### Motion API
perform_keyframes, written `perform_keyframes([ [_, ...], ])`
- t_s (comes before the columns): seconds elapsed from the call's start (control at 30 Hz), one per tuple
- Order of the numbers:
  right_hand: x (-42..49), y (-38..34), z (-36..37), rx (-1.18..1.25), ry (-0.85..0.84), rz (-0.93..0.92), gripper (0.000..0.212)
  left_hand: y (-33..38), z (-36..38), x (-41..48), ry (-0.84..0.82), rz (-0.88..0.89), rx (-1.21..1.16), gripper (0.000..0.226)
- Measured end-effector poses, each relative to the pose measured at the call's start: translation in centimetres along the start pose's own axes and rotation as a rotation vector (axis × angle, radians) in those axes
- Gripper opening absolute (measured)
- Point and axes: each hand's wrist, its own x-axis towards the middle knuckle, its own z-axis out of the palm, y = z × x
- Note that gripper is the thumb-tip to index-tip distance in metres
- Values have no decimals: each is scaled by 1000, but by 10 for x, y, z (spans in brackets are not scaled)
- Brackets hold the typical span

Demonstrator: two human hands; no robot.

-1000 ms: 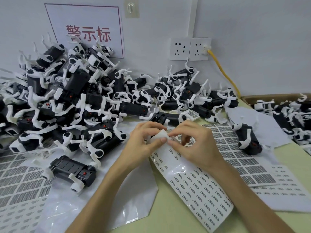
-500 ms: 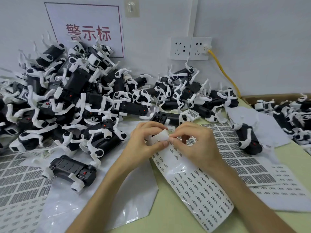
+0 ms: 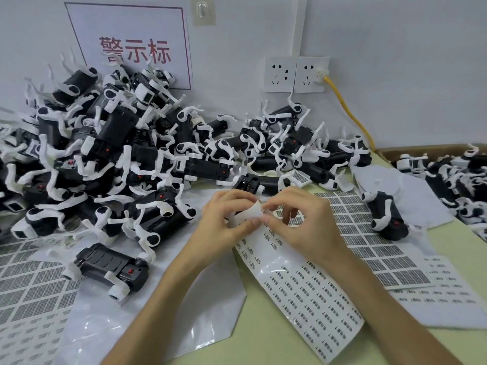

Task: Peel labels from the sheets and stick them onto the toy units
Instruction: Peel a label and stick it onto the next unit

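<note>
Table (image 3: 266, 338): pale green, bare only toward 6 o'clock; the rest lies under sheets and toys.
Toy pile (image 3: 126, 159): black-and-white toy units heaped against the wall from 9 to 1 o'clock, pointing every way.
Grid sheets (image 3: 369, 246): flat at 3 o'clock under the right forearm, with more at 8 o'clock.
Box (image 3: 421, 148): cardboard, at 3 o'clock, with more units inside.
Label sheet (image 3: 311, 299): a glossy strip of small printed labels (the print is too small to read). Its long axis runs from 11 o'clock at the hands to 5 o'clock near the table edge. The far end is lifted and curled back; the near end lies flat.
Left hand (image 3: 224, 222): at centre, its thumb and fingers pinching the curled far end of the strip.
Right hand (image 3: 303, 222): just beside it, its thumb and forefinger nipped on the same curled edge, touching the left thumb tip; I cannot tell whether a label has lifted.
Single toy (image 3: 110, 270): at 8 o'clock, apart from the pile, its long axis about 10 to 4.
Second toy (image 3: 387, 217): at 3 o'clock on the sheets, its axis about 11 to 5.
</note>
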Motion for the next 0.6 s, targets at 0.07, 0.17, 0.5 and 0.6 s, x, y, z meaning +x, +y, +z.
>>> perform_keyframes([
  [0.07,-1,1,1,-35,-1,-17,15,1,1,-1,-1,19,35,13],
  [0.17,-1,2,3,-53,21,-53,12,2,2,-1,6,34,59,10],
  [0.5,0,2,3,47,27,-20,8,2,0,0,-13,22,55,10],
  [0.6,1,2,1,104,46,51,10,4,0,0,6,5,21,16],
])
